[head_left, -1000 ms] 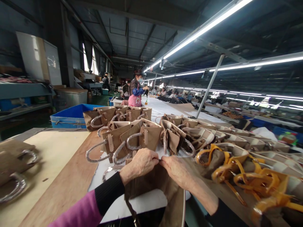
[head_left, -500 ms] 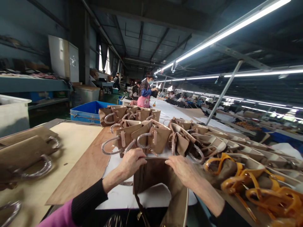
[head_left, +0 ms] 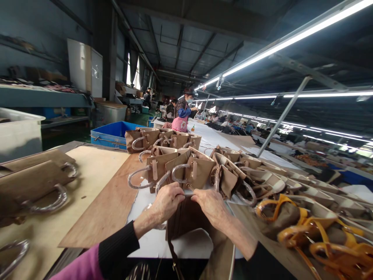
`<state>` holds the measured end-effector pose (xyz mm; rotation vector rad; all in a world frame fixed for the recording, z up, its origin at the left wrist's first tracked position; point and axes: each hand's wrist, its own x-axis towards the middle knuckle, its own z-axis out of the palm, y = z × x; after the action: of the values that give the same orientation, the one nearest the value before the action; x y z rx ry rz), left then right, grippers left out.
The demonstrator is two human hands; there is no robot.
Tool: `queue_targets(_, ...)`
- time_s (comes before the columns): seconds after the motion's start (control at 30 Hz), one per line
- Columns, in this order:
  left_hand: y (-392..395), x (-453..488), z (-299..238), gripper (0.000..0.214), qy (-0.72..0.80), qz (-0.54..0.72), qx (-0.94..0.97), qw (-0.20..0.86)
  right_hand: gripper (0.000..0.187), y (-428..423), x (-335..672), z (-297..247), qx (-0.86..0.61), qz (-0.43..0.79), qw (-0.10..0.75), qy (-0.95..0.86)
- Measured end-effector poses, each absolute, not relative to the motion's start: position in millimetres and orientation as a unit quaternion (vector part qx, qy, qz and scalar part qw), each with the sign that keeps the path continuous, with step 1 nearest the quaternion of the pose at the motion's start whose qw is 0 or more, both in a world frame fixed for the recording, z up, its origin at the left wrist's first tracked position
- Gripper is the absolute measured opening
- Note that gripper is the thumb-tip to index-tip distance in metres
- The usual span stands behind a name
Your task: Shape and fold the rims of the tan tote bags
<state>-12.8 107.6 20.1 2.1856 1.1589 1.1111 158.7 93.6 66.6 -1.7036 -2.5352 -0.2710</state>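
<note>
Long ceiling lights shone over the bench, where many brown bags stood close together. At its near edge, one open bag was between the person's hands; fingers of the left hand and right hand pinched its upper rim. Orange straps lay to the right.

Overhead, a long tube light runs back beneath a dark ceiling, bright above the table. A pale pole slants up on my right. Past the table's far left corner I see green floor, a white cabinet near the bluish wall, and farther back, tall bright windows beside dark curtains.
</note>
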Motion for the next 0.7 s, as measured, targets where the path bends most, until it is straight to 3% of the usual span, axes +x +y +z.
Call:
queue_targets(0.37,107.8,-2.6,12.2,0.028,0.426,0.397,0.797,0.162,0.026,109.0,156.3,58.2,-0.557,-0.082,0.026,-0.826)
queue_targets(0.7,101.7,-14.4,14.2,0.020,0.394,0.421,0.786,0.221,0.030,99.6,220.6,66.9,-0.626,0.015,0.002,-0.779)
